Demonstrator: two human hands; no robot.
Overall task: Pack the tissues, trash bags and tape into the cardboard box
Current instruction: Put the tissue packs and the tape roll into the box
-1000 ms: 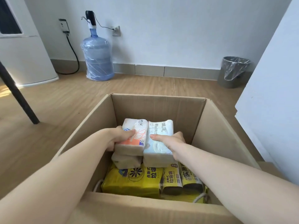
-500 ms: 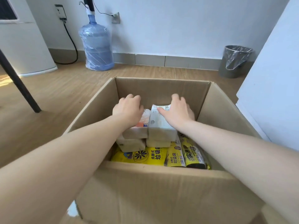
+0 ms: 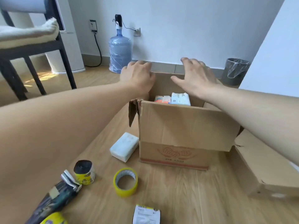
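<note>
My hands, left and right, hover open and empty over the cardboard box, while the loose tissue pack lies nearer me, left of it, closest my left hand.

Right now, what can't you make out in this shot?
Head view only:
- Cardboard box contents: near wall hides all but two tissue packs.
- Left hand fingers: blurred.
- Bottom label packet: cut by the frame edge.
- Dark packet: the forearm covers it.
</note>
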